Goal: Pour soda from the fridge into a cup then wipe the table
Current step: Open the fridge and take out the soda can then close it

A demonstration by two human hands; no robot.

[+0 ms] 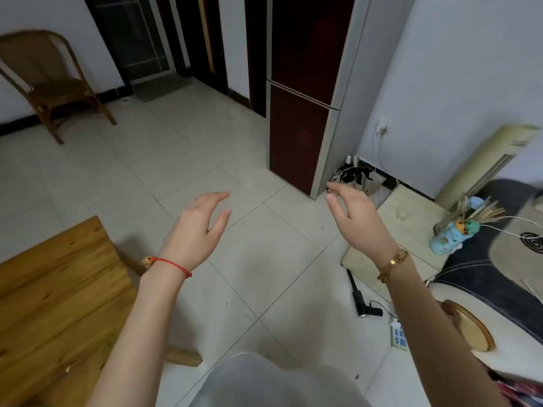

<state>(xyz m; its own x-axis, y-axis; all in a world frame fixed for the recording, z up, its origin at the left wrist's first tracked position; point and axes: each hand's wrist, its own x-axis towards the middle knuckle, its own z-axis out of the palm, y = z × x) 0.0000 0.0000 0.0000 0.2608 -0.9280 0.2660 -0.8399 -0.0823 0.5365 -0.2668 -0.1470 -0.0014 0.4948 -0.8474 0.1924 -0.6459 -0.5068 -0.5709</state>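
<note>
Pale glossy tiled floor [182,148]. Dark red two-door fridge [299,92], doors shut, against white wall ahead. Plank-topped wooden table [53,289] lower left. Left hand [197,230] and right hand [358,218]: grip relaxed, holding nothing, raised over floor.
</note>
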